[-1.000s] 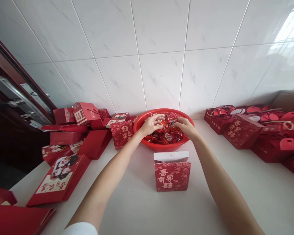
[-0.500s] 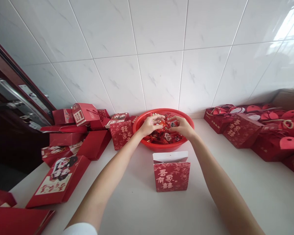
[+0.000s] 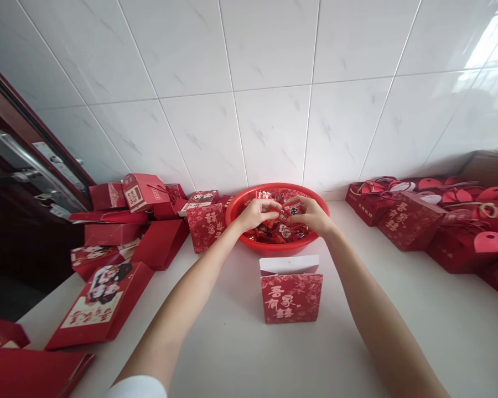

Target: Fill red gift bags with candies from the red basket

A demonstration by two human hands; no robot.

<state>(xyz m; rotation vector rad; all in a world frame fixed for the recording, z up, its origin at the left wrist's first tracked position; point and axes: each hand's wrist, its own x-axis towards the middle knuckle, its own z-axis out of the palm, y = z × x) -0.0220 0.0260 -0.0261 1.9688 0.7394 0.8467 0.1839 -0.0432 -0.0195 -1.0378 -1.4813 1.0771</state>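
Note:
Both hands are over a red plastic colander (image 3: 249, 243) filled with red-wrapped candies (image 3: 284, 232). My left hand (image 3: 257, 214) is on the left side, its thumb and fingers bent together around a red wrapped candy (image 3: 269, 223). Facing it, my right hand (image 3: 311, 214) has curled fingers and thumb on a red packet with a dark character on a pale patch (image 3: 293, 210). The fingertips of the two hands nearly meet above the pile. In front of the colander stands a red gift box (image 3: 291, 298) with white characters, its top flap raised.
Several red boxes (image 3: 103, 304) lie piled on the left of the white table (image 3: 232, 354). Another printed box (image 3: 206, 228) leans near the colander's left side. Rows of red boxes with cord handles (image 3: 415, 221) stand at the right. A tiled wall (image 3: 274, 132) rises behind.
The fingers of my left hand have closed in more, and the two hands' fingertips are closer together over the candies. The standing box has not moved.

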